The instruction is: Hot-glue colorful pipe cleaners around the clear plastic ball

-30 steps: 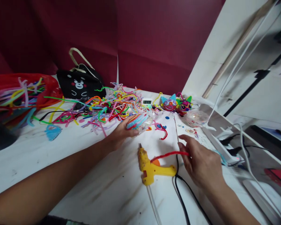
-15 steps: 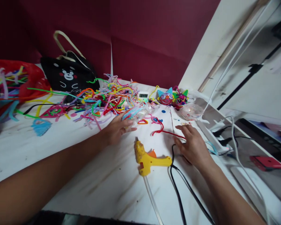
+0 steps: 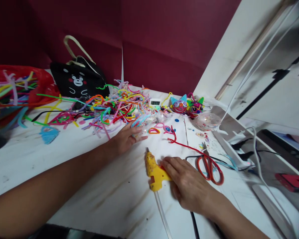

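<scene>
While right hand [image 3: 185, 182] covers gun [image 3: 156, 176] at its handle [image 3: 166, 175], grip unclear, nozzle [image 3: 147, 150] points up-frame.
Left hand [image 3: 126, 138], fingers apart, lies upper-left of nozzle.

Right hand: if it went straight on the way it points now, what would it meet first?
The yellow glue gun, most likely at once: the right hand covers part of it and looks to be touching it, though the hidden underside leaves any grip unclear.

I can't see the glue gun [image 3: 153, 174] handle beneath the right hand [image 3: 188, 182]; the red bag [image 3: 45, 87] runs off at nine o'clock.
</scene>
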A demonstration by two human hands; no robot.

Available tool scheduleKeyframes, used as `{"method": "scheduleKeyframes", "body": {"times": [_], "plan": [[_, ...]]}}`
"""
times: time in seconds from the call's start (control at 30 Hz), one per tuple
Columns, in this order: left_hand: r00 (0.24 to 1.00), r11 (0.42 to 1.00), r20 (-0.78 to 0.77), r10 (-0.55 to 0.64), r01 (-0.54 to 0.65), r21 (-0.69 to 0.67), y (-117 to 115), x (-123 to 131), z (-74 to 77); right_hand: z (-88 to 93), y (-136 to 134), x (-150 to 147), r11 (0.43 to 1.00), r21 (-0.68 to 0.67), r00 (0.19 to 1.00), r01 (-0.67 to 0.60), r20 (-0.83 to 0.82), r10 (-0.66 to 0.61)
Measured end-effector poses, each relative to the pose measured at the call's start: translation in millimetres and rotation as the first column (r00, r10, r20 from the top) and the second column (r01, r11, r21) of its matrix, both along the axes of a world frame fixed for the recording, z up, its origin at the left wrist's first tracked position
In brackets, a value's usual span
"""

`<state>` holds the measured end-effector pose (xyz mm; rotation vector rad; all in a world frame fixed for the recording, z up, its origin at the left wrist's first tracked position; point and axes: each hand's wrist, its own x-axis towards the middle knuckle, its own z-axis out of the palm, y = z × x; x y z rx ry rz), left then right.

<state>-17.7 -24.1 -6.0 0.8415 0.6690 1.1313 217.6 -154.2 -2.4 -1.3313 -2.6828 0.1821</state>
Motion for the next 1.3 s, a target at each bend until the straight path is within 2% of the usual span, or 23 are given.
{"method": "scheduleKeyframes", "body": {"times": [0.13, 0.33, 0.47, 0.57, 0.67, 0.9, 1.0, 1.1, 1.23, 1.3], "plan": [[1.000, 1.000, 0.019, -0.006, 0.006, -0.018, 0, 0, -0.6, -4.5, 3, -5, 0.999, 0.032, 1.000, -0.005, -0.016, 0.006], [0.999, 0.999, 0.008, 0.036, -0.036, -0.009, 1, 2, -2.4, -3.2, 6, -6, 1.000, 0.004, 0.994, 0.026, -0.108, -0.025], [0.996, 0.996, 0.011, 0.087, -0.087, 0.011, 2, 2, -2.6, 5.3, 12, -1, 0.998, -0.024, 0.964, 0.053, -0.261, -0.057], [0.993, 0.992, 0.016, 0.117, -0.118, 0.034, 2, 1, -3.2, 12.7, 17, 7, 0.985, -0.142, 0.844, 0.097, -0.514, -0.157], [0.993, 0.993, 0.023, 0.112, -0.113, 0.040, 2, 1, -5.5, 14.8, 23, 18, 0.958, -0.262, 0.705, 0.119, -0.657, -0.267], [0.997, 0.997, 0.032, 0.071, -0.071, -0.003, 3, 1, -10.1, 11.5, 37, 30, 0.921, -0.384, 0.463, 0.061, -0.807, -0.367], [0.998, 0.998, 0.022, 0.060, -0.060, 0.000, 2, 1, -8.9, 19.3, 34, 26, 0.921, -0.390, 0.366, 0.015, -0.855, -0.368], [1.000, 1.000, 0.001, 0.022, -0.022, 0.006, -1, 2, -8.2, 30.7, 28, 22, 0.918, -0.395, 0.303, -0.015, -0.877, -0.373], [0.998, 0.999, -0.034, -0.043, 0.044, 0.027, -7, 5, -7.9, 38.2, 18, 19, 0.870, -0.466, 0.187, -0.162, -0.880, -0.437], [0.993, 0.994, -0.088, -0.073, 0.079, 0.070, -11, 7, -6.6, 36.0, 14, 18, 0.825, -0.506, 0.168, -0.254, -0.863, -0.477]]}}
